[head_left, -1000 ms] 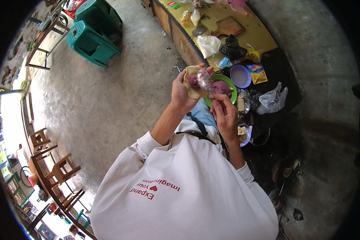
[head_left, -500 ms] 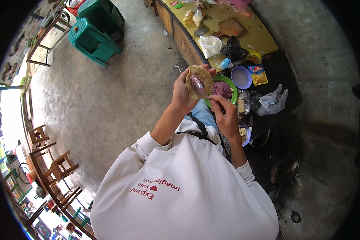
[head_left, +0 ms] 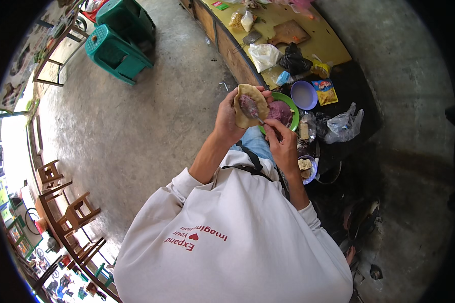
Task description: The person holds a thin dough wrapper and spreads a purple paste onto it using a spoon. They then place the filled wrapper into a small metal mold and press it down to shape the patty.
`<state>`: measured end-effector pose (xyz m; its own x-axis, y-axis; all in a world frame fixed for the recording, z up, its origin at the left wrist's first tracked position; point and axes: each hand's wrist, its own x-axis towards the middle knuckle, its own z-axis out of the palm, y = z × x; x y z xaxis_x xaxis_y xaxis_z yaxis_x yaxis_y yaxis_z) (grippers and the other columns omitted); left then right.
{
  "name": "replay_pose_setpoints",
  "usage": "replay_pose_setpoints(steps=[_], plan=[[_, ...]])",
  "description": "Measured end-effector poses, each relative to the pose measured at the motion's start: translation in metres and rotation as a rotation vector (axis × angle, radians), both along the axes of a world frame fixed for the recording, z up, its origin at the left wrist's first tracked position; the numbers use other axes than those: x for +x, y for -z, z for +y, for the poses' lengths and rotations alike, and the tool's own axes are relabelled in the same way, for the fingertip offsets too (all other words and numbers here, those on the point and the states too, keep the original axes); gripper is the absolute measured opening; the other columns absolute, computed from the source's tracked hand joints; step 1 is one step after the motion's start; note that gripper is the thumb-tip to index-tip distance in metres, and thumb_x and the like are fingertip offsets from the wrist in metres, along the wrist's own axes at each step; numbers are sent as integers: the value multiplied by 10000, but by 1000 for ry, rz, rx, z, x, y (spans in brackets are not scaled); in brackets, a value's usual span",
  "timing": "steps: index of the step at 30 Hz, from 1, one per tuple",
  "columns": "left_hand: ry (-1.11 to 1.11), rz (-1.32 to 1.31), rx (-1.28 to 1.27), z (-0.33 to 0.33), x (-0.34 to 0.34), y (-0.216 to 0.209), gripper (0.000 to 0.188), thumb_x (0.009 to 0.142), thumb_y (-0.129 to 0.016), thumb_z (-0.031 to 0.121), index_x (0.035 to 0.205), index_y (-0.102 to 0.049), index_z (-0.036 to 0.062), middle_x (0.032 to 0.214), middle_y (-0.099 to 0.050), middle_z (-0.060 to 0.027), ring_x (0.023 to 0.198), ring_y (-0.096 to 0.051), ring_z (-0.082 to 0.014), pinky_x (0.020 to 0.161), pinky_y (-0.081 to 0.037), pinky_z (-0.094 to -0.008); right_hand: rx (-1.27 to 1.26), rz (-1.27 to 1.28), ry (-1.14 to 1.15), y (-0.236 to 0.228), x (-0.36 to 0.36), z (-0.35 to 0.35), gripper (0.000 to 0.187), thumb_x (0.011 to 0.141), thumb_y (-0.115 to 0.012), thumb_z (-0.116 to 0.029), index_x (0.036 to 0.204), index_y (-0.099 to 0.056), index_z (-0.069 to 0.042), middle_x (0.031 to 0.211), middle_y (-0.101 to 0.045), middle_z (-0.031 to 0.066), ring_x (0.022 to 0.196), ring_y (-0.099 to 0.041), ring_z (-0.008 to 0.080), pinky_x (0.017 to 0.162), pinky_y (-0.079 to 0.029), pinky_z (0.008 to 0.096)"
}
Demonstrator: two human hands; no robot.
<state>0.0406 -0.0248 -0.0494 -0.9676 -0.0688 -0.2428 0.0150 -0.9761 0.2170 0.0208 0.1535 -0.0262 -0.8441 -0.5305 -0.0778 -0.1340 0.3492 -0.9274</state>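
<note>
I see the left hand (head_left: 227, 120) cupped, its thumb (head_left: 230, 96) to one side and its fingers (head_left: 264, 92) to the other, while just behind those fingers the right hand (head_left: 284, 146) pinches thumb toward forefinger (head_left: 276, 123), both bare forearms (head_left: 205, 159) slanting inward toward the fingertips.

The spoon (head_left: 254, 111) has come down onto the purple filling (head_left: 244, 101).

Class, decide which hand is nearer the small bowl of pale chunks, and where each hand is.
Right. The right hand, gripping the spoon, is just above and left of the small bowl in the picture; the left hand, holding the dough, is farther up and left.
</note>
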Motion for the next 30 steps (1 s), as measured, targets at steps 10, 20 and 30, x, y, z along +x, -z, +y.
replay_pose_setpoints(steps=[10, 20, 30], plan=[[7, 27, 114, -2, 0, -4, 509, 1087, -247, 293, 1388, -456, -60, 1386, -578, -237, 1283, -583, -337, 1106, -467, -486, -130, -192, -5, 6, 1, -1, 162, 992, -647, -106, 1096, -695, 9, 749, -600, 0, 673, -519, 41, 600, -442, 238], [-7, -2, 89, 0, -2, -4, 508, 1086, -258, 289, 1392, -459, -64, 1355, -601, -245, 1268, -594, -340, 1107, -471, -489, -35, 278, -61, -3, 0, -4, 129, 972, -632, -59, 1068, -683, 9, 848, -674, 138, 733, -653, 248, 662, -496, 345], [1, -20, 120, 0, -4, 1, 541, 1090, -229, 311, 1396, -465, -68, 1364, -596, -245, 1277, -586, -349, 1117, -464, -487, -118, -54, 26, -6, -1, -2, 121, 989, -625, -56, 1079, -682, 2, 807, -643, 49, 685, -571, 104, 606, -456, 271]])
